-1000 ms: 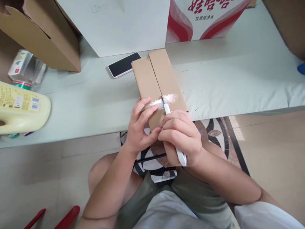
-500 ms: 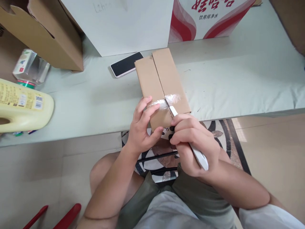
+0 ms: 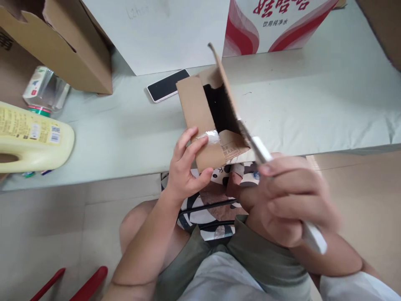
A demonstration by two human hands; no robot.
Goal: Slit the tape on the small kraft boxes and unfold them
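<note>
A small cardboard box (image 3: 200, 106) sits at the table's front edge. Its left top flap lies flat with a strip of clear tape (image 3: 210, 136), while the right flap (image 3: 226, 85) stands nearly upright. Between them shows a dark interior. My left hand (image 3: 188, 167) steadies the box's near left corner, fingers on the flap and thumb by the near side. In my right hand (image 3: 294, 200), somewhat blurred, is a white-handled utility knife (image 3: 261, 149) with its blade out. The blade's tip reaches the raised flap's near end.
Behind the box lie a black-screened phone (image 3: 169, 85), a large white box (image 3: 175, 37) and a red-and-white carton (image 3: 278, 35). On the left are a yellow jug (image 3: 37, 140), a clear plastic bottle (image 3: 46, 90) and a tall cardboard box (image 3: 78, 50).
The right flap has swung up from flat, exposing the box's inside. My right hand and the knife have moved right. My left hand stays on the box.
</note>
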